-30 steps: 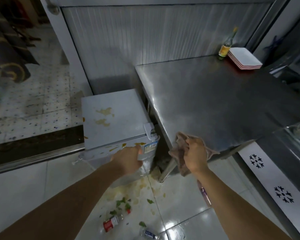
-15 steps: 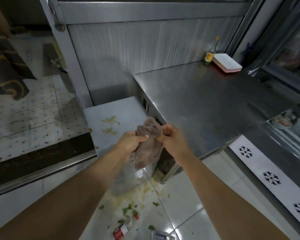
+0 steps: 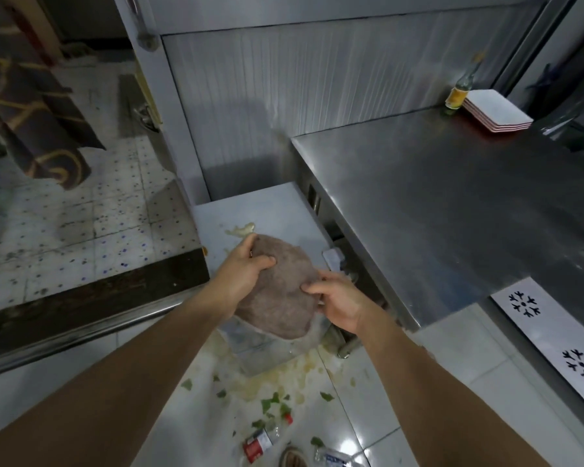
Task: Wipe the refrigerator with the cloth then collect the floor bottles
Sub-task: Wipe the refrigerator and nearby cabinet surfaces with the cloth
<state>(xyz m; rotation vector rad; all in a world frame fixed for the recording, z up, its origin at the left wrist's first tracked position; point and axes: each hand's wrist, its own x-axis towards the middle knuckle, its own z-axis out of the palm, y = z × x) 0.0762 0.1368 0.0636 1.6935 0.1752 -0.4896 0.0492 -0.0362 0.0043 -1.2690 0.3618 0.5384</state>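
Both hands hold a brownish cloth spread out above the top of a small white refrigerator that stands on the floor beside a steel counter. The left hand grips the cloth's upper left edge, thumb pressed on top and fingers curled under; the right hand pinches the right edge between thumb and fingers. A yellowish smear lies on the refrigerator top just beyond the cloth. On the tiled floor in front, amid green scraps and a pale spill, lie a bottle with a red label and a clear bottle near the bottom edge. At the counter's far corner stand a glass bottle and stacked white plates
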